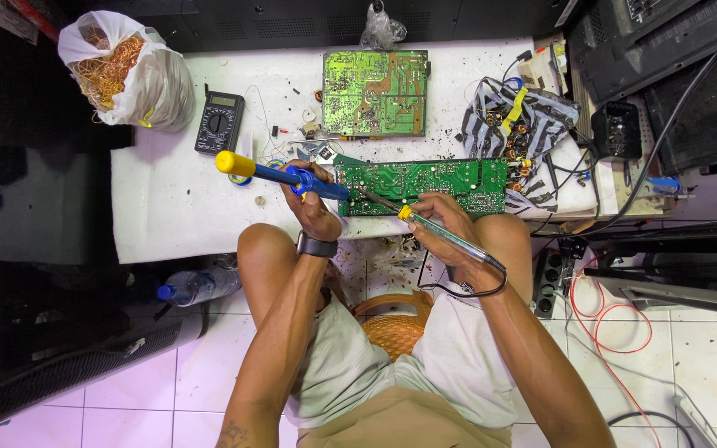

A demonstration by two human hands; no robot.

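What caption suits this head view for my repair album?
Left hand holds a blue pump, right hand an iron, over a green board.

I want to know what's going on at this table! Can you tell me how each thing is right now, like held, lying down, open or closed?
Left hand: gripping the blue and yellow desoldering pump.
Right hand: holding the soldering iron, tip on the board.
Near green circuit board: lying flat at the table edge.
Far circuit board: lying flat, untouched.
Multimeter: lying face up.
Plastic bag of copper wire: open at the top.
Water bottle: lying on the floor, capped.

Left hand (313, 199), right hand (441, 220): grip closed, forearms converging.
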